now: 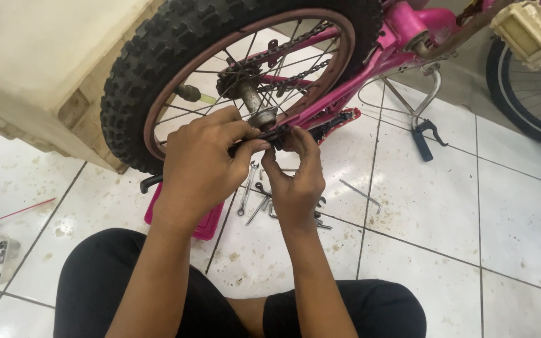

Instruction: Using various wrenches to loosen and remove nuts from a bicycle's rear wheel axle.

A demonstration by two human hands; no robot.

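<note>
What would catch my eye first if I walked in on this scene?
Probably the knobby black tyre of a pink bicycle turned upside down, filling the top of the view. Just below its hub, the left hand and right hand meet on a dark tool at the axle. Under them, loose wrenches lie on the speckled white tile floor.

Wrenches (261, 203) on floor (471, 206) under wheel (158, 69)
</note>
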